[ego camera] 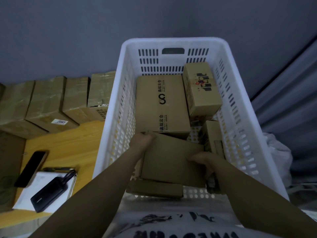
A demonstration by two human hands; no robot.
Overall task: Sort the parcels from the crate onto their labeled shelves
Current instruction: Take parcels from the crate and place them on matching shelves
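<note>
Inside a white slotted crate [109, 117], the left hand [141, 140] and right hand [203, 160] grip opposite edges of a plain cardboard parcel [171, 162], fingers curled round it. It sits above other boxes [161, 103] in the crate's near end.

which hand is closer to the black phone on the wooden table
Left. The left hand grips the plain box at its left edge, toward the phone; the right hand grips its right edge, farther away across the crate.

White slotted crate [109, 134] holds cardboard parcels [161, 102] — plain parcel [171, 162] tilted at near end
</note>
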